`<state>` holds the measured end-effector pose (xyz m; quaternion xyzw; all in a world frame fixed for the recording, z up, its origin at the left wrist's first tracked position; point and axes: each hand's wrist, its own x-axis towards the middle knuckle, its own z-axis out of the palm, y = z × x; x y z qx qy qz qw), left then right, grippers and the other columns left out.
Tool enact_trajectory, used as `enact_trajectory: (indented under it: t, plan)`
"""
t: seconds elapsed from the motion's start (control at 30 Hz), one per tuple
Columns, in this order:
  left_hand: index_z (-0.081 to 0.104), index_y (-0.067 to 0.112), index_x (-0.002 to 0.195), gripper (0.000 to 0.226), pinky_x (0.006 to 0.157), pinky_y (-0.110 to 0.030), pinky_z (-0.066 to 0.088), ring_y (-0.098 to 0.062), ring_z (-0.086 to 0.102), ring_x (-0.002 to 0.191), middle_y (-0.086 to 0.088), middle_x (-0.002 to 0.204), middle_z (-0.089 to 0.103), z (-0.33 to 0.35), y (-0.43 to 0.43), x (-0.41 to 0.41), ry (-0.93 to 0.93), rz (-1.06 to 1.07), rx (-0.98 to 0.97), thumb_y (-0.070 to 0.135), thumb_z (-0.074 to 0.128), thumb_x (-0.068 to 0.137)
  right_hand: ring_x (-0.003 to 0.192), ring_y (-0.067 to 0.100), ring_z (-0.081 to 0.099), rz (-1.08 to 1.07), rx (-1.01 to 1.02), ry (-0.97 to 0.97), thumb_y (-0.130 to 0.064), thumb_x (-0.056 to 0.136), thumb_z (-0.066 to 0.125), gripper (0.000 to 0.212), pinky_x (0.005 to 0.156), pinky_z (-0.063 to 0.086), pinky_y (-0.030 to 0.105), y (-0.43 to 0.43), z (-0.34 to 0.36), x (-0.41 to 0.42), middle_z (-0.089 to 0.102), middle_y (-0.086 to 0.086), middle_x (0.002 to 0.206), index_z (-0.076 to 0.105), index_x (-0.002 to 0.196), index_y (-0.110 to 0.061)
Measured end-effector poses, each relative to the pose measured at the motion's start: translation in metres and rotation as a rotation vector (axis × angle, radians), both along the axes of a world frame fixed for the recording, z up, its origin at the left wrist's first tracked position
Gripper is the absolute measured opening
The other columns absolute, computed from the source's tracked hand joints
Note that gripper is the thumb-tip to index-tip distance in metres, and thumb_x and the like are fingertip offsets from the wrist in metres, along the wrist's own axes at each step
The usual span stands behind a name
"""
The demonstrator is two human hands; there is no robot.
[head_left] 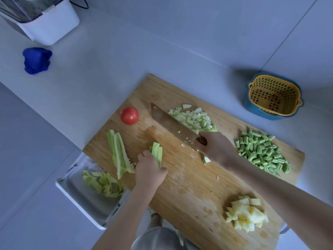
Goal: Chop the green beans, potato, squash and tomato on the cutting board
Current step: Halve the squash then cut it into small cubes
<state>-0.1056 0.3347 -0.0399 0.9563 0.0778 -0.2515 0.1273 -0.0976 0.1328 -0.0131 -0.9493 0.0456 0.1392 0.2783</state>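
On the wooden cutting board [189, 181], my left hand [149, 168] grips a bundle of pale green squash strips [156, 151]. My right hand [215, 147] grips the handle of a cleaver [173, 124], its blade lying over the board beside a heap of diced squash [193, 119]. More long squash strips [119, 154] lie at the board's left edge. A whole red tomato [129, 115] sits at the far left corner. Chopped green beans [263, 150] are piled on the right, and diced potato [246, 215] at the near right.
A clear tray [84, 195] with green peelings sits off the board's left edge. A yellow colander in a blue bowl [273, 98] stands at the right, by the wall. A blue cloth [37, 60] and a white appliance [41, 18] are at the far left.
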Motion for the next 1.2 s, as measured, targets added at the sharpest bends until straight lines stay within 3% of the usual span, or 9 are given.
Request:
enact_trajectory:
  t: [0.1, 0.27, 0.4, 0.47, 0.83, 1.03, 1.2]
  plan:
    - [0.036, 0.009, 0.11, 0.051, 0.052, -0.019, 0.033, -0.016, 0.044, 0.071, -0.009, 0.108, 0.045, -0.001, -0.004, 0.008, -0.021, -0.023, -0.016, 0.029, 0.069, 0.077, 0.05, 0.016, 0.043, -0.021, 0.018, 0.003, -0.024, 0.089, 0.048, 0.029, 0.047, 0.03, 0.028, 0.003, -0.001, 0.011, 0.046, -0.003, 0.054, 0.04, 0.061, -0.018]
    - [0.036, 0.008, 0.114, 0.053, 0.062, -0.024, 0.038, -0.018, 0.045, 0.077, -0.01, 0.109, 0.045, -0.002, -0.006, 0.021, -0.029, -0.074, -0.011, 0.027, 0.069, 0.077, 0.048, 0.014, 0.043, -0.022, 0.064, -0.025, -0.026, 0.088, 0.048, 0.03, 0.048, 0.032, 0.029, 0.003, 0.002, -0.001, 0.048, -0.003, 0.052, 0.04, 0.06, -0.019]
    - [0.042, 0.006, 0.112, 0.05, 0.083, -0.029, 0.038, -0.023, 0.045, 0.098, -0.01, 0.111, 0.047, -0.006, -0.005, 0.023, -0.083, -0.188, 0.093, 0.034, 0.064, 0.077, 0.04, 0.005, 0.041, 0.001, 0.118, -0.073, -0.031, 0.087, 0.051, 0.032, 0.041, 0.027, 0.018, -0.019, 0.013, -0.025, 0.046, -0.009, 0.045, 0.043, 0.057, -0.024]
    - [0.045, 0.006, 0.11, 0.05, 0.086, -0.033, 0.039, -0.025, 0.044, 0.103, -0.01, 0.112, 0.045, -0.007, -0.003, 0.022, -0.131, -0.191, 0.147, 0.04, 0.062, 0.077, 0.042, 0.005, 0.043, 0.034, 0.165, -0.061, -0.028, 0.086, 0.054, 0.033, 0.044, 0.032, 0.018, -0.032, 0.015, -0.038, 0.044, -0.011, 0.044, 0.041, 0.056, -0.027]
    - [0.041, 0.005, 0.129, 0.059, 0.088, -0.025, 0.038, -0.021, 0.047, 0.103, -0.009, 0.115, 0.046, -0.018, 0.005, 0.01, -0.256, -0.117, 0.007, 0.037, 0.062, 0.084, 0.044, 0.004, 0.041, 0.103, 0.194, 0.062, -0.021, 0.09, 0.058, 0.033, 0.045, 0.029, 0.018, -0.058, -0.012, -0.064, 0.041, -0.011, 0.046, 0.044, 0.06, -0.026]
    - [0.047, 0.003, 0.113, 0.05, 0.076, -0.026, 0.046, -0.02, 0.051, 0.088, -0.012, 0.107, 0.048, -0.016, 0.01, 0.006, -0.19, 0.029, 0.095, 0.036, 0.066, 0.081, 0.045, 0.004, 0.04, 0.139, 0.204, 0.136, -0.022, 0.089, 0.057, 0.026, 0.047, 0.029, 0.019, -0.065, -0.014, -0.051, 0.044, -0.008, 0.05, 0.051, 0.064, -0.017]
    - [0.046, 0.005, 0.108, 0.042, 0.071, -0.023, 0.04, -0.019, 0.048, 0.084, -0.012, 0.106, 0.048, -0.016, 0.003, 0.008, -0.183, 0.072, 0.127, 0.034, 0.063, 0.083, 0.042, -0.002, 0.04, 0.182, 0.118, 0.154, -0.023, 0.088, 0.058, 0.026, 0.045, 0.033, 0.014, -0.063, -0.006, -0.024, 0.047, -0.011, 0.053, 0.049, 0.063, -0.025]
